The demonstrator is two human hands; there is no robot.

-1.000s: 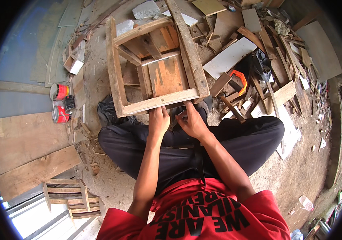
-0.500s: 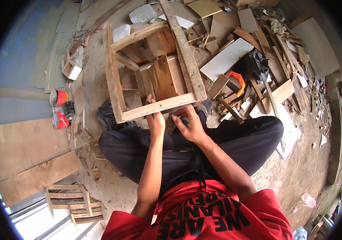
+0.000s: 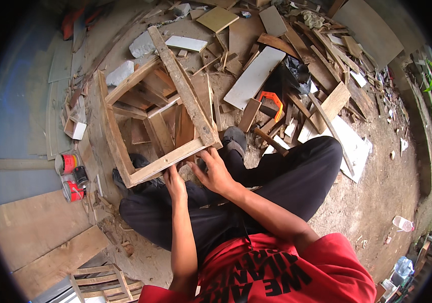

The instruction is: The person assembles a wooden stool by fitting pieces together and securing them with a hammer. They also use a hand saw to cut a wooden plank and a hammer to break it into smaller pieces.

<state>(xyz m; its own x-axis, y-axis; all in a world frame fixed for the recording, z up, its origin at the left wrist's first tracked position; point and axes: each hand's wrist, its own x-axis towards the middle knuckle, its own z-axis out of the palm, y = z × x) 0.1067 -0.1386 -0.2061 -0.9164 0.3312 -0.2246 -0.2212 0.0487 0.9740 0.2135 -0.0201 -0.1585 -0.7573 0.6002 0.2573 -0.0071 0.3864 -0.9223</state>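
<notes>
Even daylight brightens the floor (image 3: 367, 207); bluish haze veils the left; edges bow toward a black rim

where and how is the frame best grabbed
Probably take the frame by its left bar and right bar, a hand on each, coming from the outer sides. Both are long, straight and slim, so a hand should wrap round them, and gripping both should steady it better than the near rail alone, where the left hand and right hand are.
</notes>
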